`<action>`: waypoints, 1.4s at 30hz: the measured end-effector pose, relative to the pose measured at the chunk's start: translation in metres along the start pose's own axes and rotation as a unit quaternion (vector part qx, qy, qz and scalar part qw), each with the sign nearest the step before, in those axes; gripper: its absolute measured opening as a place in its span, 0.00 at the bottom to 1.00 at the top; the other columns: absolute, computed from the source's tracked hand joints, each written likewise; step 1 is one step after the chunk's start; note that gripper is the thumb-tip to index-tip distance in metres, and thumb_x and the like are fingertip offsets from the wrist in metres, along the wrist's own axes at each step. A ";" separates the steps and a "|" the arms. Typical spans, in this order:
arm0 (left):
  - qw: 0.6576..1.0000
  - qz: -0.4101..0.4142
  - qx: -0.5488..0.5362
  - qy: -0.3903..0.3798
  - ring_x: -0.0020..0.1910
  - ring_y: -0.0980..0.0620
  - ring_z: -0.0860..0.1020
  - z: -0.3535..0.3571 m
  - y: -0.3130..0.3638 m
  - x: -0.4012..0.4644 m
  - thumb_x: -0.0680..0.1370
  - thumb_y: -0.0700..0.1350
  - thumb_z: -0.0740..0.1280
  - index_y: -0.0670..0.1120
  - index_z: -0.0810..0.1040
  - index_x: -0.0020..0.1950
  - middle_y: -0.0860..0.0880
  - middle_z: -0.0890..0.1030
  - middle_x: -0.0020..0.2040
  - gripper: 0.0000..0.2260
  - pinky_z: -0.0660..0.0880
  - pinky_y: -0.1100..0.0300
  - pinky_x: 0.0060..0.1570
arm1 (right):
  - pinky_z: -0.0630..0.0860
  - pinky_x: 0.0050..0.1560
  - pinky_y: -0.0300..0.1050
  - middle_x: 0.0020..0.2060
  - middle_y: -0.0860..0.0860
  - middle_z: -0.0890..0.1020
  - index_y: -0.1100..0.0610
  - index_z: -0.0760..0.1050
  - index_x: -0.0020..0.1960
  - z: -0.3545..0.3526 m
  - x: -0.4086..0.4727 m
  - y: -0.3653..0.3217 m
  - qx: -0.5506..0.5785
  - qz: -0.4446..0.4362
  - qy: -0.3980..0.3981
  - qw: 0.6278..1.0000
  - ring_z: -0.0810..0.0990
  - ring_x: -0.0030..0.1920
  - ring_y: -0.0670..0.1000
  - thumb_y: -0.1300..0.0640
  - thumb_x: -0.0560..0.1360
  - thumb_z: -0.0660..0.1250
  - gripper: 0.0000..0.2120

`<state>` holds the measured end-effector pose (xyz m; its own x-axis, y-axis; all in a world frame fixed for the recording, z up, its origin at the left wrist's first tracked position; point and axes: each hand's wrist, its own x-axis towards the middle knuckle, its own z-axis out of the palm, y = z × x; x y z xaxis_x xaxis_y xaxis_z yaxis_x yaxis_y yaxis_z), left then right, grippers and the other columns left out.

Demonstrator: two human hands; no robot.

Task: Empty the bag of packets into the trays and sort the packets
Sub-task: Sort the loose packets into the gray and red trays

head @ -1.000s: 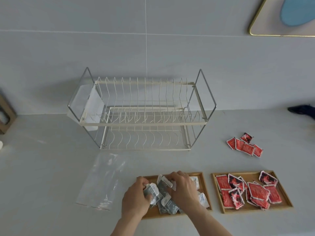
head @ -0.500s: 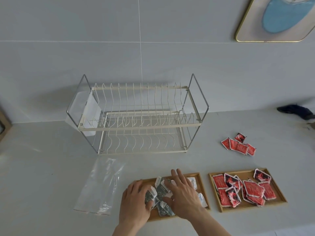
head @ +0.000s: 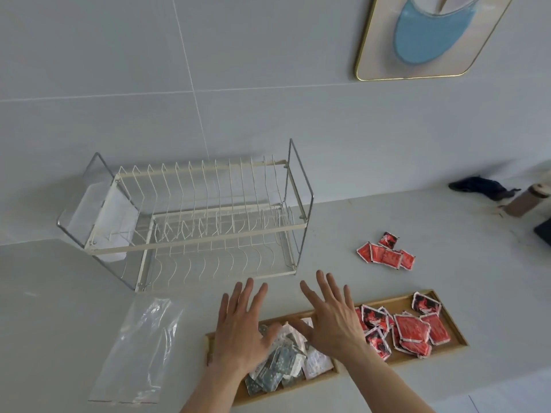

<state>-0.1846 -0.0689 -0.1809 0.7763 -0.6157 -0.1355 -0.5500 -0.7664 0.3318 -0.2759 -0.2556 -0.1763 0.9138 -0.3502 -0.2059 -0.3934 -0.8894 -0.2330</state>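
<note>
Two wooden trays lie side by side near the counter's front edge. The left tray [head: 323,380] holds a heap of grey and white packets [head: 286,360]. The right tray [head: 456,338] holds several red packets [head: 414,330]. A small cluster of red packets [head: 386,255] lies loose on the counter behind the right tray. The clear plastic bag [head: 140,350] lies flat and empty to the left. My left hand [head: 240,326] and my right hand [head: 329,315] hover flat over the left tray with fingers spread, holding nothing.
A white wire dish rack [head: 196,222] stands against the tiled wall behind the trays. A dark cloth [head: 480,187], a brownish cylinder [head: 526,201] and a dark object [head: 544,234] sit at the far right. A framed picture [head: 429,34] hangs above.
Both hands have let go of the grey packets, opened flat and lifted off the heap. The view has tilted and swung to the right.
</note>
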 end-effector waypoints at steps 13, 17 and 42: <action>0.998 0.029 -0.012 -0.052 0.82 0.50 0.41 0.057 0.197 0.105 0.77 0.69 0.53 0.59 0.42 0.80 0.53 0.43 0.83 0.37 0.43 0.48 0.80 | 0.43 0.81 0.58 0.82 0.51 0.43 0.41 0.47 0.81 -0.051 0.034 0.199 0.051 0.081 -0.002 0.995 0.40 0.82 0.55 0.22 0.70 0.48 0.44; 0.998 0.025 -0.021 -0.055 0.82 0.49 0.44 0.073 0.242 0.147 0.78 0.66 0.58 0.60 0.45 0.80 0.53 0.47 0.83 0.36 0.45 0.48 0.80 | 0.46 0.81 0.57 0.82 0.52 0.47 0.41 0.50 0.80 -0.057 0.050 0.257 0.069 0.104 0.005 0.992 0.45 0.82 0.55 0.29 0.75 0.58 0.39; 0.988 -0.151 0.000 -0.039 0.66 0.46 0.73 0.140 0.293 0.254 0.75 0.52 0.73 0.55 0.64 0.72 0.48 0.75 0.65 0.29 0.72 0.52 0.64 | 0.75 0.51 0.50 0.57 0.52 0.81 0.51 0.73 0.69 -0.037 0.130 0.333 0.159 0.150 0.008 0.976 0.74 0.63 0.56 0.54 0.74 0.74 0.25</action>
<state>-0.1918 -0.4760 -0.2489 0.8786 -0.3716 -0.2999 -0.2973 -0.9171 0.2655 -0.2840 -0.6082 -0.2456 0.7536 -0.5867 -0.2964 -0.6522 -0.6111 -0.4485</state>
